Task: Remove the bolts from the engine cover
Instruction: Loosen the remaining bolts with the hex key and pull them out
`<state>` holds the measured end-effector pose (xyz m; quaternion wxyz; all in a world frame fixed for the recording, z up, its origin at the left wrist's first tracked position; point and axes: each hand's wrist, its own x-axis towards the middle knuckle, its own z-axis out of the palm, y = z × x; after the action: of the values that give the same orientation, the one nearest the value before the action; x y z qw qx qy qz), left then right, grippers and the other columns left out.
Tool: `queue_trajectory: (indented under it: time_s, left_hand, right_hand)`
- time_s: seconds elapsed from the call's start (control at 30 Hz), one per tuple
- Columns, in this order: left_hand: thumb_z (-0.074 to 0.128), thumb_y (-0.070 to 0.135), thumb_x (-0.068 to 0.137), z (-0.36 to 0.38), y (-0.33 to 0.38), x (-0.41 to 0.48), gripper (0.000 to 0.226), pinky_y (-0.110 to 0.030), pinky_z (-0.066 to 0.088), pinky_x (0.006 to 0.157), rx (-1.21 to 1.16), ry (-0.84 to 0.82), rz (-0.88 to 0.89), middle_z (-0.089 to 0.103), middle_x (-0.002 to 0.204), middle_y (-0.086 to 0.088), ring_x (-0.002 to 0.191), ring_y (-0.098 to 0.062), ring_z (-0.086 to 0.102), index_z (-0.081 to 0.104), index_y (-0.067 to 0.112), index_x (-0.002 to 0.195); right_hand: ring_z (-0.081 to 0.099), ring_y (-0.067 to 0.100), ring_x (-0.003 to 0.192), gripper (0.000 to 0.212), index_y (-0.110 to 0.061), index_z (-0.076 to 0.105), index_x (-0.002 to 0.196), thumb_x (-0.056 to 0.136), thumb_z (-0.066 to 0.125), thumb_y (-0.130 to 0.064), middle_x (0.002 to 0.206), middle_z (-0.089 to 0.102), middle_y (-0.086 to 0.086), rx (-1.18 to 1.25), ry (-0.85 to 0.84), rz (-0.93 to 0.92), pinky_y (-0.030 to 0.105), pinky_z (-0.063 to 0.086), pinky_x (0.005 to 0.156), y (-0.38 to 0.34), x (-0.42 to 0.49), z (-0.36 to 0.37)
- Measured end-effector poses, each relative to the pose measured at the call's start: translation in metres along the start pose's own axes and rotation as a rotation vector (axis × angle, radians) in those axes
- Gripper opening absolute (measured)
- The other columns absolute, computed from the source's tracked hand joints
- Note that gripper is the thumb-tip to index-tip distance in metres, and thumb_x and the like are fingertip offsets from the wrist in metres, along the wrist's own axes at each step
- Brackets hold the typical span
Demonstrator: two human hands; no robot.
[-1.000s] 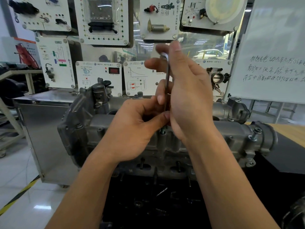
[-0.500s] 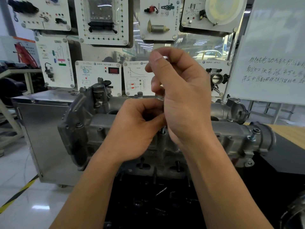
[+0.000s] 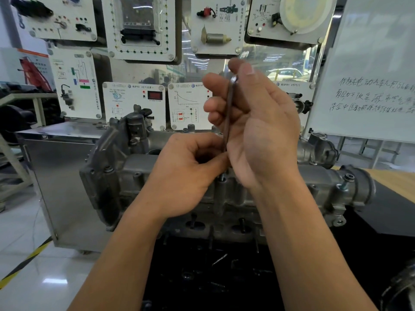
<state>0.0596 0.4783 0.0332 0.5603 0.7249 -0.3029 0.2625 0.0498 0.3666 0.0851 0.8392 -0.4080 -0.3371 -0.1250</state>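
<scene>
A grey metal engine cover (image 3: 280,185) lies across the bench in front of me. A thin hex key (image 3: 229,113) stands upright over a partly raised bolt (image 3: 222,177) at the cover's front middle. My right hand (image 3: 265,129) holds the key's top between thumb and fingers. My left hand (image 3: 186,173) is curled beside the key's lower end, its thumb tip pinching the shaft just above the bolt. Another raised bolt (image 3: 344,185) sticks up at the cover's right end.
Training display panels (image 3: 134,102) hang behind the engine. A whiteboard (image 3: 370,75) with handwriting stands at the right. A steel cabinet (image 3: 58,176) is at the left, and a black mat (image 3: 213,277) with small loose parts lies below the engine.
My right hand has re-gripped the top of the hex key, its fingers spreading after being closed over it. My left hand has stayed at the key's base.
</scene>
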Motion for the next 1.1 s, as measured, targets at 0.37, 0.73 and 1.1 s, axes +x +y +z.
queue_trajectory:
  time_s: [0.37,0.73,1.1]
  left_hand:
    - [0.056,0.006,0.095,-0.0083,-0.0017,-0.0005,0.017,-0.031,0.057,0.087,-0.077,-0.126,-0.021,0.076,0.098,-0.011,0.098,-0.024,0.072,0.072,0.004,0.100]
    - [0.063,0.006,0.094,-0.0082,-0.0011,-0.0004,0.013,-0.057,0.054,0.091,-0.039,-0.083,-0.046,0.076,0.095,-0.013,0.096,-0.033,0.072,0.073,0.001,0.101]
    - [0.062,0.004,0.093,-0.0035,0.0007,-0.0002,0.012,-0.050,0.057,0.089,-0.041,-0.054,-0.052,0.077,0.092,-0.008,0.092,-0.026,0.073,0.073,0.003,0.099]
  right_hand:
    - [0.044,0.012,0.042,0.022,-0.014,0.070,0.082,0.098,0.059,-0.023,0.072,0.066,0.001,-0.268,-0.040,-0.021,0.019,0.037,0.042,0.0026,0.0007,-0.0006]
    - [0.053,0.010,0.065,0.013,-0.025,0.064,0.074,0.087,0.065,-0.022,0.062,0.056,-0.012,-0.227,-0.144,-0.012,0.021,0.042,0.060,0.0014,0.0017,-0.0038]
    - [0.061,0.015,0.060,0.015,-0.014,0.069,0.077,0.086,0.060,-0.021,0.069,0.067,0.004,-0.120,-0.063,-0.071,0.025,0.047,0.060,0.0020,0.0017,-0.0020]
